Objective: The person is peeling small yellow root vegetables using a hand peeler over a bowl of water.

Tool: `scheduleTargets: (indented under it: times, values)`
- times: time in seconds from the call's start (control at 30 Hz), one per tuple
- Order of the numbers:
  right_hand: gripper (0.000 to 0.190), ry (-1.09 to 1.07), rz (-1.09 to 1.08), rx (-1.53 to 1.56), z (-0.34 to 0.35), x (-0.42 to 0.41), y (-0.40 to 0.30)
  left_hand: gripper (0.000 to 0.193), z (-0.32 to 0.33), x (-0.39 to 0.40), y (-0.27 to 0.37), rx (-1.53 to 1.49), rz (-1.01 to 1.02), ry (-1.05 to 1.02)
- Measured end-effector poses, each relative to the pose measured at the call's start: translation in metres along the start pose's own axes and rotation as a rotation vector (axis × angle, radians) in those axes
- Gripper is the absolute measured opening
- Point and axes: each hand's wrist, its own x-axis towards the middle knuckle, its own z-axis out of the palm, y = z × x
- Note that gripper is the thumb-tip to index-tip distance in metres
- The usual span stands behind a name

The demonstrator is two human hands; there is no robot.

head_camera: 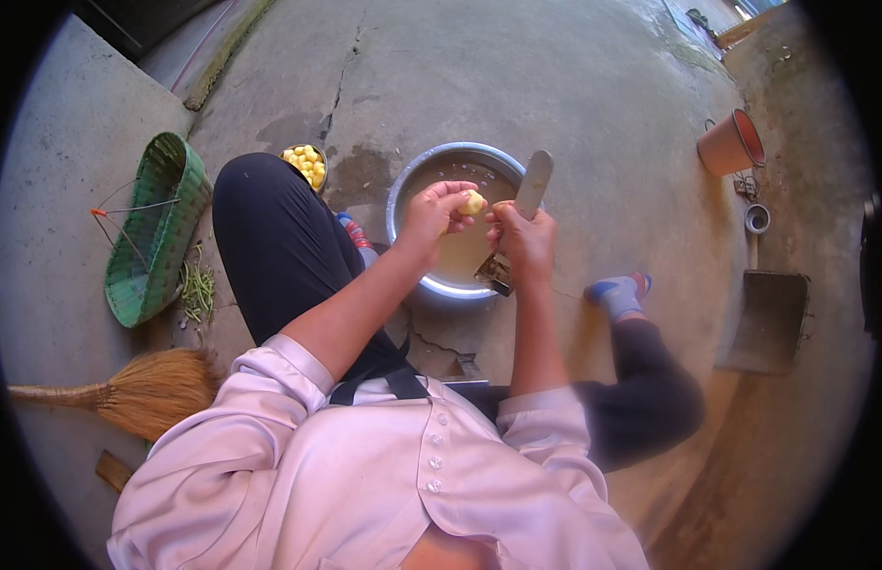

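Between the thumb and fingers of my left hand (pixel 437 214) is a small peeled yellow piece, likely a potato (pixel 472 202). My right hand (pixel 525 235) grips a bladed hand tool, perhaps a knife or peeler (pixel 534 184). Its flat grey rounded end points away from me, and a shiny metal part shows below the hand, near the wrist. Both hands are above a round metal basin (pixel 402 177) of murky water, with small pale bits floating at its far side. The fingertips of my right hand are close to the yellow piece; contact is unclear.
Beyond my left knee stands a bowl of peeled yellow pieces (pixel 309 162). To the left are a green woven basket (pixel 131 263), green bean pods (pixel 197 288) and a straw broom (pixel 156 392). At right are a reddish bucket (pixel 722 146), a small pot (pixel 756 219) and a dustpan (pixel 768 324).
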Motion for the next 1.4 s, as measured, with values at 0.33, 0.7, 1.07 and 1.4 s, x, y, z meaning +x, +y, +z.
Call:
scheduleTargets:
  times: [0.33, 0.7, 1.07, 1.4]
  values:
    - [0.011, -0.079, -0.074, -0.163, 0.000, -0.005, -0.006, 0.019, 0.004, -0.003, 0.002, -0.039, -0.043, 0.033]
    - [0.018, -0.044, -0.422, -0.571, 0.006, 0.001, 0.016, 0.020, 0.003, -0.001, -0.003, 0.067, 0.045, 0.034]
    - [0.013, -0.017, -0.261, -0.401, 0.013, -0.008, 0.004, 0.018, 0.007, -0.002, -0.003, 0.141, 0.092, -0.002]
    - [0.008, -0.007, -0.071, 0.063, -0.004, -0.001, -0.001, 0.024, 0.005, -0.001, 0.003, -0.168, -0.012, 0.032]
